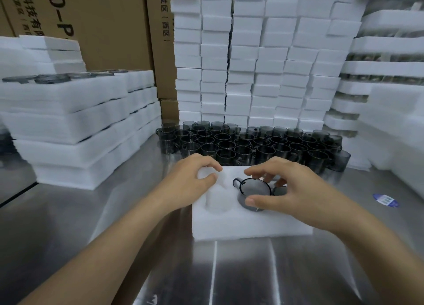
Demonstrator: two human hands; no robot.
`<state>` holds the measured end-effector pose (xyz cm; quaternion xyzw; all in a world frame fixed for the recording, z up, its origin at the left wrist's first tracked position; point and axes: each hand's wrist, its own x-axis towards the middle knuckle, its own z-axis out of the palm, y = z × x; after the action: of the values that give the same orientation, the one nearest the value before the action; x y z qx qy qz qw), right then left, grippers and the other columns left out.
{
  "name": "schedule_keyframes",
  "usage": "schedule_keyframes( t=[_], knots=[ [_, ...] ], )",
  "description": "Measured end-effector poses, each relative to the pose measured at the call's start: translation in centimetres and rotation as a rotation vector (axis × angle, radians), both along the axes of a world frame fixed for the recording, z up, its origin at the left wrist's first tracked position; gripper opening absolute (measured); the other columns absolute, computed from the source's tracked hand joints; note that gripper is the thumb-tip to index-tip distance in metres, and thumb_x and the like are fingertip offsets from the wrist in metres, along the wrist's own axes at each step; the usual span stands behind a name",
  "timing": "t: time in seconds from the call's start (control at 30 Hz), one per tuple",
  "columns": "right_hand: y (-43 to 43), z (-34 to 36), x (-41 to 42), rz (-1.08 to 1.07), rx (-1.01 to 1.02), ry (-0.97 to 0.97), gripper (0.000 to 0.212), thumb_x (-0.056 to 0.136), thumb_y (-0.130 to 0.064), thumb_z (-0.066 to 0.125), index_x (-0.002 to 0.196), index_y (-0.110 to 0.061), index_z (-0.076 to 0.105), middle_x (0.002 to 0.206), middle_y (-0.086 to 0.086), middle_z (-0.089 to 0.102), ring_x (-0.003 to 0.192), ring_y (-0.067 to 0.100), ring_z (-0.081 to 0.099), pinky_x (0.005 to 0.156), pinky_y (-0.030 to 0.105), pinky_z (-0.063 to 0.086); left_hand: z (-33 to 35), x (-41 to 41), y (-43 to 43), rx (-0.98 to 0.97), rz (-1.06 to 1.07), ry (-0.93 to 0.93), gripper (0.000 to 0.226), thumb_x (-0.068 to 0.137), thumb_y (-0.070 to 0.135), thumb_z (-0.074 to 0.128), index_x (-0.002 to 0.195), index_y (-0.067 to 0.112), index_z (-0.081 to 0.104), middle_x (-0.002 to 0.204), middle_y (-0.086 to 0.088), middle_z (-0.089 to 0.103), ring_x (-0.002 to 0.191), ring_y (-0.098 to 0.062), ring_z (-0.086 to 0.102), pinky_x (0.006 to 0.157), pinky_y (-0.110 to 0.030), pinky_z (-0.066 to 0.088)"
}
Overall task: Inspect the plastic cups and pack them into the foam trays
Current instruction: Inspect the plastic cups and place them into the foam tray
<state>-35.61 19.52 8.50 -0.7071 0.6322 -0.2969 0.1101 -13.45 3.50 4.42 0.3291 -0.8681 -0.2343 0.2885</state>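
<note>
Box print: cardboard boxes (110, 29) back L; black "O-P" cut off at the edge, plus Chinese chars incl. "科技有" and "(西区)".
Sticker: blue sticker (385, 200) on the table (68, 224), far R; print too small to read.
Back wall: white foam blocks (263, 52) stacked high in columns behind everything.
L side: stack of packed trays (68, 121), dark cup rims showing in the top layer.
R side: more foam stacks (385, 70), dark cups visible between layers.
Loose cups (252, 141): dark see-through, w/ handles, upright in rows betw. the back wall and the foam tray.
Foam tray (229, 222): flat on table, front centre; L pocket bare, far-R pocket holds a second cup (280, 191).
Cup (253, 190): tilted, partly in the middle pocket, handle pointing L.
R grip (282, 190): thumb near side, fingertips far side, pinching the cup's rim.
L grip (192, 180): fingers curled over tray's far-L corner, thumb on top, holding it.
</note>
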Motion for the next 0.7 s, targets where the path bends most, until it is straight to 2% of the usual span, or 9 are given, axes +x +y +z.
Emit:
schedule_keyframes(
  t=[0.17,0.27,0.37,0.5,0.7],
  knots=[
    [-0.1,-0.4,0.4,0.038,-0.005,-0.029,0.035,0.080,-0.050,0.086,0.113,-0.045,0.074,0.112,-0.028,0.058,0.107,0.000,0.061,0.086,0.015,0.046,0.0,0.0,0.0,0.005,-0.004,0.003,0.019,0.104,0.030,0.066,0.112,0.048,0.069,0.120,0.025,0.059,0.120,-0.005,0.058,0.104,-0.032,0.042],
    [-0.3,-1.0,0.9,0.004,-0.040,-0.006,0.038,0.072,-0.064,0.072,0.107,-0.047,0.075,0.110,-0.025,0.060,0.104,-0.001,0.060,0.078,0.012,0.043,-0.1,0.0,0.0,0.003,-0.004,0.011,0.021,0.104,0.029,0.066,0.111,0.048,0.068,0.121,0.023,0.060,0.120,-0.004,0.058,0.106,-0.032,0.043],
    [-0.7,-1.2,0.9,-0.042,-0.057,0.034,0.047,0.068,-0.072,0.063,0.107,-0.050,0.076,0.104,-0.023,0.060,0.102,-0.004,0.059,0.077,0.016,0.041,-0.1,0.0,0.0,0.009,-0.002,0.019,0.021,0.104,0.029,0.066,0.110,0.048,0.068,0.122,0.022,0.061,0.121,-0.005,0.058,0.107,-0.033,0.043],
    [-0.8,-1.1,0.7,-0.042,-0.040,0.033,0.051,0.065,-0.075,0.067,0.108,-0.050,0.077,0.098,-0.020,0.061,0.098,-0.001,0.061,0.078,0.020,0.043,-0.3,-0.1,0.0,0.021,-0.002,0.022,0.020,0.104,0.029,0.065,0.111,0.047,0.069,0.122,0.020,0.061,0.121,-0.007,0.058,0.107,-0.036,0.045],
    [-0.9,-1.1,0.1,-0.017,0.029,-0.020,0.036,0.076,-0.056,0.087,0.110,-0.051,0.079,0.098,-0.021,0.063,0.099,-0.003,0.060,0.080,0.018,0.042,-0.4,-0.2,-0.2,0.037,-0.011,0.029,0.021,0.105,0.030,0.064,0.109,0.050,0.068,0.121,0.021,0.061,0.119,-0.002,0.057,0.105,-0.032,0.045]
  ],
)
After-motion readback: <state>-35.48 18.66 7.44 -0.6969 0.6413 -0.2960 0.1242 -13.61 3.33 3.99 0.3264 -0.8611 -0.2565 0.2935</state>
